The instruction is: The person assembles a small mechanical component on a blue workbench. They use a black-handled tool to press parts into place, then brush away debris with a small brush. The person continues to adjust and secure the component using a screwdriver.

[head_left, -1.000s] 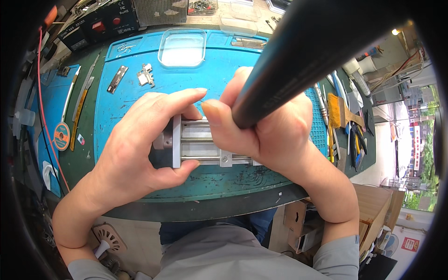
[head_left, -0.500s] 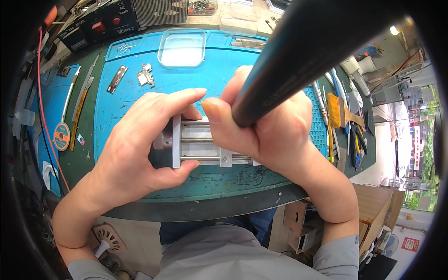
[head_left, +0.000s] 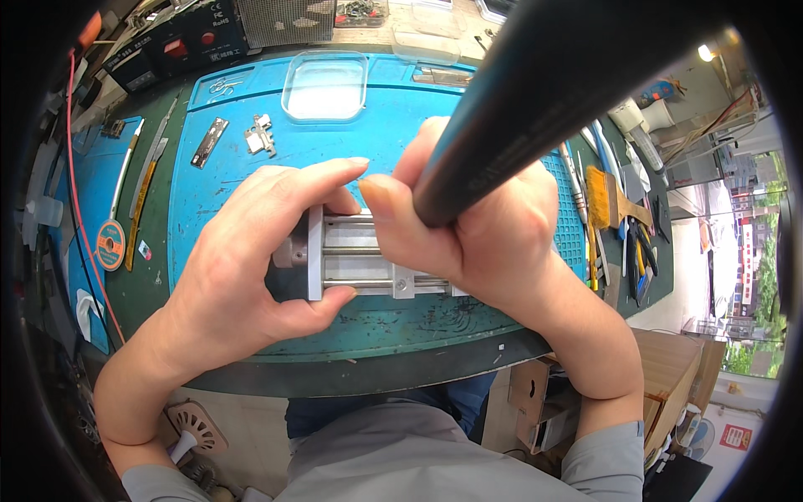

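A small silver metal vise (head_left: 358,266) with guide rods and a threaded screw lies near the mat's front edge. My left hand (head_left: 242,251) grips its left end plate, fingers over the far side and thumb on the near side. Over the vise's right part my right hand (head_left: 489,230) is closed around a thick black cylindrical tool (head_left: 519,109), which rises toward the upper right and looks very large. The right hand hides the tool's working end and anything clamped in the vise.
On the blue mat (head_left: 401,100) lie a clear plastic tray (head_left: 324,88), a dark metal strip (head_left: 210,142) and a small silver metal part (head_left: 260,135). A yellow-bristled brush (head_left: 599,199) and pliers (head_left: 642,259) sit at right. Tweezers, a knife and a solder reel (head_left: 109,244) lie at left.
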### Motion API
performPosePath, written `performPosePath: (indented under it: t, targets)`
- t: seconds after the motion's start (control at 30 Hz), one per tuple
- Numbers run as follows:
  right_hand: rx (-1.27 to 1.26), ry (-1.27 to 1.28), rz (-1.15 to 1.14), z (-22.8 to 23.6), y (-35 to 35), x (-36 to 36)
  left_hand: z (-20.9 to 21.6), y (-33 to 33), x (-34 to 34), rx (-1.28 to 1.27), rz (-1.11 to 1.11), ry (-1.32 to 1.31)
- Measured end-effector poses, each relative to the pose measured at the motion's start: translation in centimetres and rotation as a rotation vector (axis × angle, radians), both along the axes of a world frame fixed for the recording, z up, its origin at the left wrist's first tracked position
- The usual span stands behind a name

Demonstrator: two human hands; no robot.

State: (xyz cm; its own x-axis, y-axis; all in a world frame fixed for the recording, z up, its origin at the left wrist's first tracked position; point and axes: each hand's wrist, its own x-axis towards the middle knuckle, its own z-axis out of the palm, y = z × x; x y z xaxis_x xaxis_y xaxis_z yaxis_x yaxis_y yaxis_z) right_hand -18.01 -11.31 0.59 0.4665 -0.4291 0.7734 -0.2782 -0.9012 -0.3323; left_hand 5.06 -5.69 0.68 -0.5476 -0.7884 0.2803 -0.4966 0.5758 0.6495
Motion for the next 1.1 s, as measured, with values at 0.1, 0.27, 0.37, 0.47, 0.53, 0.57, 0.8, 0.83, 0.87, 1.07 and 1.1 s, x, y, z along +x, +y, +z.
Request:
performPosePath:
  t: [0.1,0.27,0.37,0.47,0.53,0.57,0.8,0.83,0.87,1.07,1.1]
  targets:
    - [0.013,-0.002,0.004,-0.01,0.04,-0.02,0.03,0.02,0.0,0.004,0.003,-0.005]
    - [0.017,-0.004,0.008,0.0,0.03,-0.03,0.02,-0.01,0.0,0.01,0.003,-0.003]
    - [0.016,-0.003,0.009,0.02,0.03,-0.02,-0.01,0.05,0.0,0.005,0.006,-0.001]
    - [0.006,-0.006,0.011,-0.02,0.02,0.0,0.14,0.07,-0.01,0.014,0.007,-0.009]
    - [0.005,-0.01,0.013,-0.02,0.03,0.0,0.22,0.04,0.01,0.024,0.004,-0.015]
    - [0.005,-0.01,0.015,-0.02,0.03,0.01,0.23,0.04,0.03,0.029,0.004,-0.018]
    - [0.007,-0.002,0.005,0.01,0.03,-0.04,0.07,0.0,0.03,-0.005,0.001,-0.004]
    - [0.003,-0.004,0.008,0.01,0.02,-0.03,0.08,0.0,0.02,-0.001,0.0,-0.004]
    - [0.002,-0.005,0.009,0.01,0.02,-0.02,0.1,0.01,0.02,0.004,0.001,-0.005]
    - [0.012,0.002,0.007,0.04,0.13,-0.01,0.14,-0.01,0.05,0.017,0.0,0.005]
    - [0.015,0.004,0.007,0.02,0.14,-0.01,0.16,0.0,0.04,0.015,0.002,0.007]
